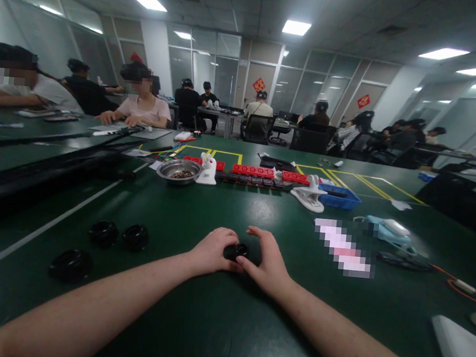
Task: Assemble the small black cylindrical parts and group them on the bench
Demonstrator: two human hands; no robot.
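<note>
A small round black part [242, 250] rests on the green table [192, 319] between my hands. My left hand [215, 249] is curled against its left side, with the fingers bent over the part's edge. On the other side, my right hand [267, 261] has its thumb at the part's lower right edge and its fingers spread apart above. To the left lie similar black round parts: one [103, 233] beside another [135, 237], and a larger-looking one [71, 265] nearer to me.
Farther back are a metal bowl [179, 171] of small pieces, a white clamp [207, 170], red strips [253, 171], another white clamp [310, 195] and a blue tray [342, 199]. A blue pouch [387, 230] lies right. People sit at tables beyond.
</note>
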